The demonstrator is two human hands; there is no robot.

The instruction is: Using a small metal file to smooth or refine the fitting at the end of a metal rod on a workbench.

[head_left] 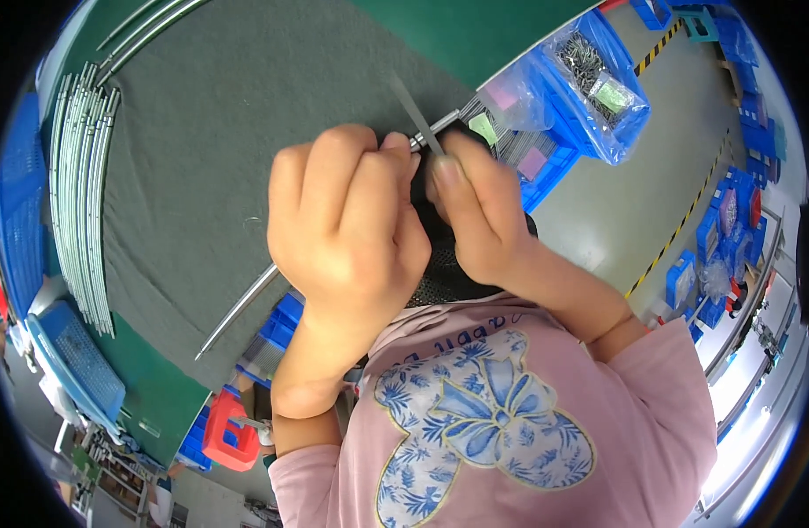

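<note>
In front of my chest, my left hand [343, 207] is closed around a long, thin silver metal rod [239, 310]. The rod slants from the lower left up through the fist, and its upper end comes out close to the right hand. My right hand [483, 207] pinches a thin, flat, grey file-like metal strip [412, 107] between thumb and fingers. This strip crosses the rod near its upper end, and its free tip is slightly blurred. Whether the right fingers also touch the rod cannot be made out.
A grey cloth [193, 132] covers the green table. Many similar rods [83, 202] lie bundled at its left. On the right stand a blue bin [629, 136] with bagged small metal parts and a blue tray [554, 183] of thin rods. A red container [231, 444] sits lower left.
</note>
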